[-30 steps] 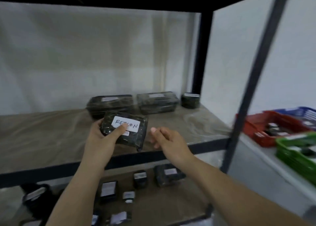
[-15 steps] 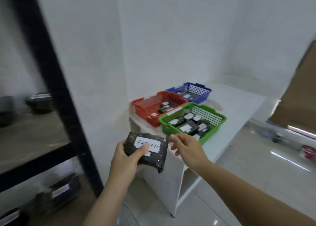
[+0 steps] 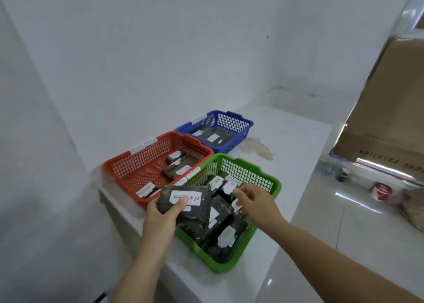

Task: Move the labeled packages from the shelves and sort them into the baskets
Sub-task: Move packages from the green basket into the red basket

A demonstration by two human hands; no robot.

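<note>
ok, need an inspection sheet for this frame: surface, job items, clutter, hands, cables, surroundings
Surface: white counter, with a stain beside the blue basket.
Job's things: RETURN package held over the green basket, which is crowded with labeled packages; orange basket holds a few, the blue one some too.
Clutter: nothing seen apart from the stain.
Hands: left hand grips the RETURN package; right hand hovers over the green basket, fingers loosely curled, holding nothing.
Cables: nothing seen.
Surroundings: white walls, glossy tiled floor, cardboard box and red bucket to the right.
</note>
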